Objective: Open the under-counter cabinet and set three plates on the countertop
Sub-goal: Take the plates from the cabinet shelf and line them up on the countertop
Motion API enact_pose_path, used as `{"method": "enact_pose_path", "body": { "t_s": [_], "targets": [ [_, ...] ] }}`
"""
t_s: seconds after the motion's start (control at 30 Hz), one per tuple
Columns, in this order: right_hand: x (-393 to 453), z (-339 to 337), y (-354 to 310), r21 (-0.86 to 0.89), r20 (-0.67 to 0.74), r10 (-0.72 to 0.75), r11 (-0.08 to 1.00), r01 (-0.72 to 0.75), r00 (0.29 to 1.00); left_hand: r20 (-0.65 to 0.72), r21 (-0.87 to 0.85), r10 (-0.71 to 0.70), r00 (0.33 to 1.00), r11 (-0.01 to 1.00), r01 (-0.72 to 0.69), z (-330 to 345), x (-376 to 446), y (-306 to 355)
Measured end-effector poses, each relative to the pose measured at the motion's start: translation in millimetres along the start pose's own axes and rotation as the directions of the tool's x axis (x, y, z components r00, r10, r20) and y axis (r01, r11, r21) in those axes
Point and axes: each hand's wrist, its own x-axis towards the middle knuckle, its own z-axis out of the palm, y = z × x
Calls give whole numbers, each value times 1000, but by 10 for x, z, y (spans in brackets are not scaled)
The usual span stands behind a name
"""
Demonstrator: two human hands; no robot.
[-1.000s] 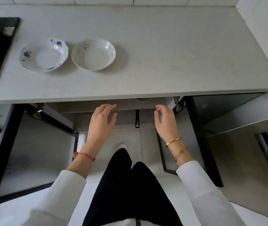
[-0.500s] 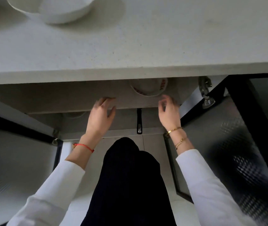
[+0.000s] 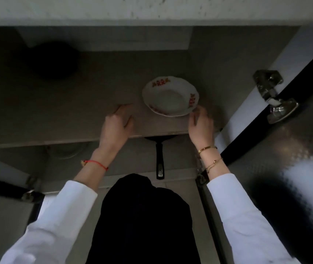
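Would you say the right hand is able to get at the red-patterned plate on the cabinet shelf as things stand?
Probably yes: the right hand is already at the rim of the plate, the cabinet door is swung open, and nothing lies between them.

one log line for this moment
cabinet open | red-patterned plate on shelf | right hand at rim | left hand empty

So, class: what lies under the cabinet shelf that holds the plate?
Below the shelf, a black pan handle sticks out toward the person, and a pale round rim shows at left. The shelf covers the pan's body and most of that round item, so neither can be identified fully.
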Motion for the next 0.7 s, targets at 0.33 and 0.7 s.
{"method": "enact_pose_path", "body": {
  "t_s": [0.33, 0.7],
  "targets": [
    [552, -8, -50, -62, 117, 166, 985, -160, 979, 94, 45, -173, 980, 984, 170, 360, 791, 190],
    [630, 18, -54, -50, 250, 253, 967, -249, 934, 286, 20, -342, 895, 936, 352, 524, 945, 150]
  ]
}}
